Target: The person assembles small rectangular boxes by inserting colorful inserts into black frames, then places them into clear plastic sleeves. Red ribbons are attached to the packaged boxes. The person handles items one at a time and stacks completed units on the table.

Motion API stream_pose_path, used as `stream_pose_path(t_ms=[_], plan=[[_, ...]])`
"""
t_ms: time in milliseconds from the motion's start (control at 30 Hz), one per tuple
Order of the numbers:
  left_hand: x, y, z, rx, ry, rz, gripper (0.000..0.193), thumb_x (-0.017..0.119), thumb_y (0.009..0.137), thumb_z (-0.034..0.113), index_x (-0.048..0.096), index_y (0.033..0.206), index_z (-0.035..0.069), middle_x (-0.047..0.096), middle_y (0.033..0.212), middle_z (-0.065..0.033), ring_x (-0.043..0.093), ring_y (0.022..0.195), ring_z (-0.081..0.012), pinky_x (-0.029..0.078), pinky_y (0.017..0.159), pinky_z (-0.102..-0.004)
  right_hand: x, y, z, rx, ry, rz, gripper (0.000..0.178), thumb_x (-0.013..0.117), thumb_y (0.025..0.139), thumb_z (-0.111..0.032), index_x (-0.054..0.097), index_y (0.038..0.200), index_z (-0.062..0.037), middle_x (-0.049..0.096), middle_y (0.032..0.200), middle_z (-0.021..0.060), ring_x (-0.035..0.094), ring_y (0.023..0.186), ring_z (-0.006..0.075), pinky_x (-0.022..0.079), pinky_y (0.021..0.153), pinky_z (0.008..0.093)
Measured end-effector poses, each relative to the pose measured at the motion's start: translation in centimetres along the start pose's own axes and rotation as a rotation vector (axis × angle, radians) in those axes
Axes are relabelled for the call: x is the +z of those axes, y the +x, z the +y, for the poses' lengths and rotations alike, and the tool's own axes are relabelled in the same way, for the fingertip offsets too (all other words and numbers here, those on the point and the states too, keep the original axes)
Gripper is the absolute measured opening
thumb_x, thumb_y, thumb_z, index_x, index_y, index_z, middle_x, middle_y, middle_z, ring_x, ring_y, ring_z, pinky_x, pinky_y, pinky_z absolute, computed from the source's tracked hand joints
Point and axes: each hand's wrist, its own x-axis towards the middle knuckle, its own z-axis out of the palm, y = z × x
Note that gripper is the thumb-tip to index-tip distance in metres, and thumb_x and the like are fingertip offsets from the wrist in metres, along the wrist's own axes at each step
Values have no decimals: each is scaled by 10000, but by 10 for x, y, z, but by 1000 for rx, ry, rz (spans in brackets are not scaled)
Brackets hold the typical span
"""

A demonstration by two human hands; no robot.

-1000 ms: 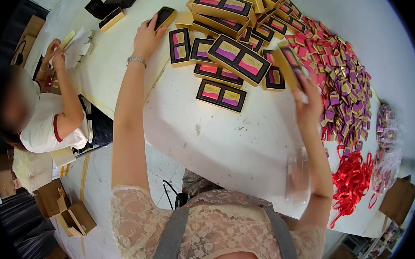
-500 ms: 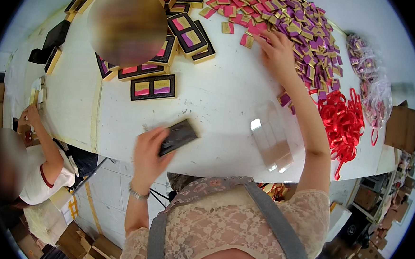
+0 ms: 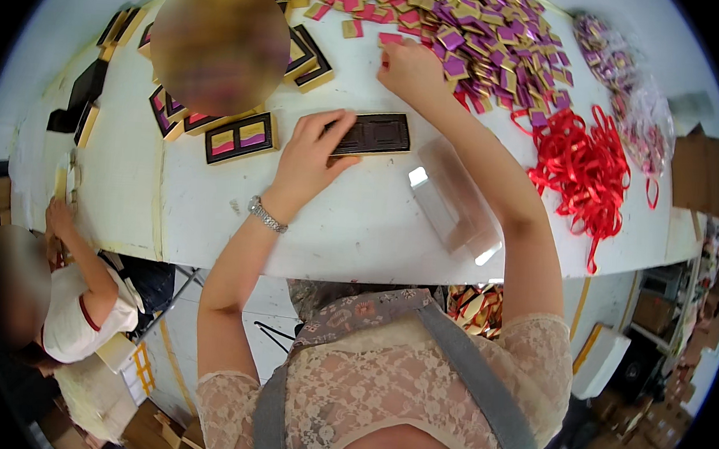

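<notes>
Okay so, got the left hand (image 3: 308, 149) closed around the left end of a gold-edged box (image 3: 370, 135), fingers over the top and thumb down along the near side, with a dark moulded insert (image 3: 388, 134) facing up. Box lying flat on the white table (image 3: 334, 231), long side running left to right, roughly mid-table in front of the body. Silver watch (image 3: 266, 214) on the left wrist. Right hand (image 3: 414, 71) further ahead and to the right, fingers bunched in a narrow curl by the near edge of the heap of small wrapped squares (image 3: 502, 48), with a pink square (image 3: 391, 39) just beyond the knuckles. Can't tell whether pinching anything. Heap mostly pink on the left, going purple and gold toward the right. Just left of the left hand, a filled box (image 3: 242, 138) with one pink-and-gold and one purple-and-gold square inside, plus more filled boxes (image 3: 313, 61) behind, partly covered by a big blurry circle. Beside the right forearm, a clear plastic container (image 3: 453, 199) on the table. Over to the right, a messy tangle of red ribbon (image 3: 581, 172), then a clear bag (image 3: 644, 127) of more wrapped stuff. Way off left, a co-worker's hand (image 3: 60, 218), too small to make out much.
</notes>
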Motion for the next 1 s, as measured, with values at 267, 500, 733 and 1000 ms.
stream_pose_path(t_ms=[267,500,733,1000], plan=[[1,0,1,-45,-81,33,915,832,666,156,330,1423,50,556,1233,-109,517,1115,-289,439,951,-371,-4,-21,16,-166,305,-14,90,656,712,-76,669,801,-73,668,865,81,635,806,281,517,698,384],[4,-5,7,-155,-270,212,879,819,668,173,356,1409,71,491,1325,-134,538,1093,-315,505,856,-375,-36,-53,-33,-412,740,101,127,685,793,-149,702,872,-51,676,989,75,638,867,265,523,766,342],[1,-4,19,341,395,18,580,776,687,180,584,1233,131,493,1378,-44,538,1108,-282,517,829,-343,-79,-136,-36,-516,332,-1,283,709,774,-214,664,1038,-122,644,1124,41,530,1175,227,389,974,462],[-3,-12,22,272,360,-8,563,764,701,188,592,1233,131,529,1344,-20,512,1179,-269,502,874,-352,-83,-137,70,-242,9,130,305,707,721,-153,663,1014,-82,682,919,36,611,793,222,493,679,342]])
